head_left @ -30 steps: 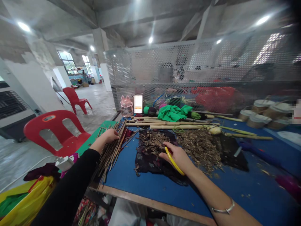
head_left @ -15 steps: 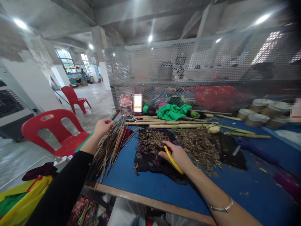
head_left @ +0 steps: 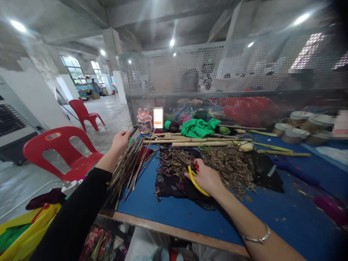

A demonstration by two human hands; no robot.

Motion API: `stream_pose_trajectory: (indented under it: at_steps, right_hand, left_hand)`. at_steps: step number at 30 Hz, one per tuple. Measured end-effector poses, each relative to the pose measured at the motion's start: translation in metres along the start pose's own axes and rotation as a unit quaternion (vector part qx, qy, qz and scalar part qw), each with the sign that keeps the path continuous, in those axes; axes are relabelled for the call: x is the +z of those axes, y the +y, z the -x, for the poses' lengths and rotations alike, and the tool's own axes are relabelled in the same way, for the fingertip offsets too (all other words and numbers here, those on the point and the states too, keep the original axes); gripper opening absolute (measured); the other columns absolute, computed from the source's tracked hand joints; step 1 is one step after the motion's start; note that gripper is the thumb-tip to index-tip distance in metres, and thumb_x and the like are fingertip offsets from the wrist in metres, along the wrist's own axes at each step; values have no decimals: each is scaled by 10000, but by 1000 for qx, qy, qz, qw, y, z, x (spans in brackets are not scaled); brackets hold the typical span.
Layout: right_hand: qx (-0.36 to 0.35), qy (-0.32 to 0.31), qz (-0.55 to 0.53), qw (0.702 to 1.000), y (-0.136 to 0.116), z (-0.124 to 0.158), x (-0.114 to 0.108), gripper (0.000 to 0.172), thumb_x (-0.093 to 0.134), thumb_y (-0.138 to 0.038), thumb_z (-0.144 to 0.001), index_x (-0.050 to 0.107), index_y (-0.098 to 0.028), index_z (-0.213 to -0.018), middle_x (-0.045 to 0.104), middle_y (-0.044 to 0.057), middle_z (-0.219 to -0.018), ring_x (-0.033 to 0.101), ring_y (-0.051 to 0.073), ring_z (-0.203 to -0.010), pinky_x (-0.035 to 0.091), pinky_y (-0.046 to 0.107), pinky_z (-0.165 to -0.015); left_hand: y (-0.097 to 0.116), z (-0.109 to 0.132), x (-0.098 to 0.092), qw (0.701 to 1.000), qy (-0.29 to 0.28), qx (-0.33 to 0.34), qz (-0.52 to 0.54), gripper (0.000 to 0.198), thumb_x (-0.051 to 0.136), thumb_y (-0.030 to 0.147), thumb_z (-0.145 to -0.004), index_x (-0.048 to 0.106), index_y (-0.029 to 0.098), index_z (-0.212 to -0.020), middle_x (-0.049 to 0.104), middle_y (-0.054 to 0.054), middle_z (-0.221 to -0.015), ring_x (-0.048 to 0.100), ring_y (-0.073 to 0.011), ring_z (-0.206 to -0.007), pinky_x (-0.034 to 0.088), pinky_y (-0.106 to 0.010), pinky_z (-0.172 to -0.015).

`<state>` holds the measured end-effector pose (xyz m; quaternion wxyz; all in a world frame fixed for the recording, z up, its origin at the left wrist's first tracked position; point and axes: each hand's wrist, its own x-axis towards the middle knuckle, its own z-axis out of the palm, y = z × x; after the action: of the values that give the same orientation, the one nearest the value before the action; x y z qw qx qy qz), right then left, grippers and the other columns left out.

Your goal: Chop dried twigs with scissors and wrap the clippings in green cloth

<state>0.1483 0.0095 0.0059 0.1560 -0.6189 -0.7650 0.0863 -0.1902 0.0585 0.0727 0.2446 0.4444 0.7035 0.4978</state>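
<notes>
My right hand [head_left: 208, 177] grips yellow-handled scissors [head_left: 196, 183], its fingers around the handles. A bit of red shows by the fingers, and the blades point up and left over short cut plant pieces [head_left: 174, 165] on a dark cloth [head_left: 174, 188]. Beyond the table's left edge, my left hand [head_left: 120, 142] is raised with its fingertips pinched together; what they hold, if anything, I cannot make out. Just right of it lies a loose bundle of long dry stalks [head_left: 127, 166]. A larger heap of chopped stalks [head_left: 231, 168] spreads right of the scissors.
Bamboo-like poles [head_left: 201, 144] and a green cloth [head_left: 199, 128] lie along the back of the blue table [head_left: 168, 217], before a perforated metal screen [head_left: 163, 79]. A pink bottle [head_left: 144, 120] stands back left, lidded tubs [head_left: 296, 134] back right. A red chair [head_left: 65, 156] is at left.
My left hand has shifted slightly up and left, still pinched. My right hand has turned a little, and the scissors' red part and blades now show more clearly. The view has tilted slightly.
</notes>
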Motion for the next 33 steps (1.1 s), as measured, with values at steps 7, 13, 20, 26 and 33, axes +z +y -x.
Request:
stream_pose_trajectory:
  at_steps: [7,13,20,26,33]
  right_hand:
    - [12,-54,114,992,6,-6,-6,356,508,-457,-748,517,-206,-1000,656,113,-781,629,276,-714,365,289,-534]
    - [-43,-107,197,974,-1,-16,-34,347,636,-447,-616,636,-184,-842,636,141,-890,608,290,-789,399,308,-573]
    - [-151,-48,-307,938,-67,-35,-60,410,449,-477,-806,527,-205,-1104,538,-23,-621,468,92,-474,347,204,-441]
    - [-75,6,-590,804,-105,-54,-31,372,450,-503,-797,555,-155,-879,479,-48,-545,403,48,-387,305,151,-339]
    - [31,120,-662,740,-45,-54,-36,373,496,-549,-754,498,-176,-767,521,-34,-557,433,53,-401,313,151,-342]
  left_hand:
    - [20,7,14,991,-66,-20,111,274,399,97,-687,536,101,-925,423,49,-537,363,-36,-381,285,-156,-381]
    - [44,27,19,981,-130,63,131,261,462,190,-767,554,102,-995,515,19,-606,453,-46,-443,341,-159,-430]
    - [74,82,38,944,-143,297,-28,263,497,265,-784,652,122,-940,672,-52,-791,578,-122,-679,454,-239,-668]
    - [52,103,53,916,-142,347,-142,311,485,226,-805,591,170,-1091,642,-67,-1052,571,-182,-958,415,-287,-875]
    - [-10,113,18,911,-75,290,-283,325,449,368,-822,611,161,-1013,616,-97,-994,559,-201,-935,408,-291,-856]
